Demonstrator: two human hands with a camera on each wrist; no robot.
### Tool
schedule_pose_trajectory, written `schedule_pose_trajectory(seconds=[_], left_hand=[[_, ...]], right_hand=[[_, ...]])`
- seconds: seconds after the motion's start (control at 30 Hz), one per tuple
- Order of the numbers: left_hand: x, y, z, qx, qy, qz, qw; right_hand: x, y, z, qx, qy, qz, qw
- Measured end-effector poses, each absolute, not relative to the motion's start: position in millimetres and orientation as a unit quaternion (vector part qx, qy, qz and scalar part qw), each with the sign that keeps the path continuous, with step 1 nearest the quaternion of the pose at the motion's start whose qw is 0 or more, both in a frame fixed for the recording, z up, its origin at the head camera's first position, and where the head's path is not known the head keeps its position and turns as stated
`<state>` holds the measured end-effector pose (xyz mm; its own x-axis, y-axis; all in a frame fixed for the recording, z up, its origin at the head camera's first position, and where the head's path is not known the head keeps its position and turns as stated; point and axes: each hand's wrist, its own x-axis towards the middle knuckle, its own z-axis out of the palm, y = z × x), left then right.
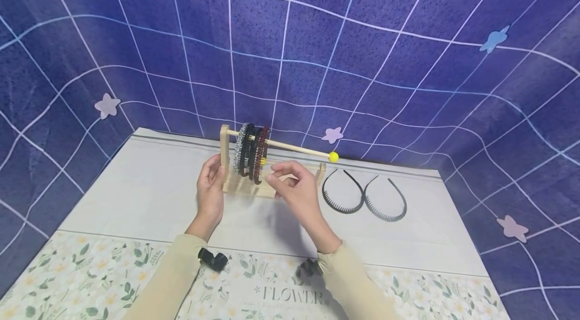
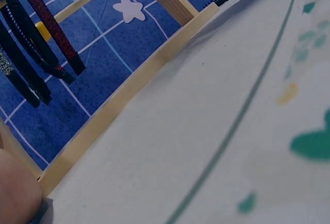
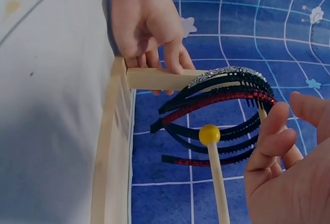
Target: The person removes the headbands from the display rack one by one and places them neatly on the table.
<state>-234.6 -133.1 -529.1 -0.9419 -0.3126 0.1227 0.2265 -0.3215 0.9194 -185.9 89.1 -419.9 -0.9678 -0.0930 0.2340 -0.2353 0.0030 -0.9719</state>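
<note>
My left hand (image 1: 211,189) grips the left post (image 1: 224,146) of a wooden display rack; in the right wrist view its fingers lie about that post (image 3: 149,78). Several toothed headbands hang on the upper rod (image 1: 299,148): a silver glittery headband (image 1: 238,151), black headbands (image 1: 250,159) and a dark red glittery headband (image 1: 260,156). To the right of the red one is my right hand (image 1: 299,191), fingers loosely bent, thumb apart from them, nothing visibly held. Whether a fingertip touches a headband is unclear in the right wrist view.
Yellow balls cap the upper rod (image 1: 333,157) and a lower rod (image 3: 209,135) from the rack's right post (image 1: 320,174). A black headband (image 1: 343,208) and a grey headband (image 1: 387,217) lie on the white tabletop cloth (image 1: 149,189), right of the rack. Blue gridded fabric (image 1: 290,48) stands behind.
</note>
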Motion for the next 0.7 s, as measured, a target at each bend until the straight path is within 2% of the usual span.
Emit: schedule_pose_trajectory(seconds=[0.3,0.7], left_hand=[[-234.6,-133.1,-529.3,0.04,-0.56,-0.811,0.164],[-233.8,-133.2,-527.8,0.039,-0.564,-0.808,0.166]], right_hand=[[-197.1,73.1,-420.9,0.096,-0.705,0.701,0.037],[-212.4,66.1,-436.6,0.111,-0.698,0.707,0.022]])
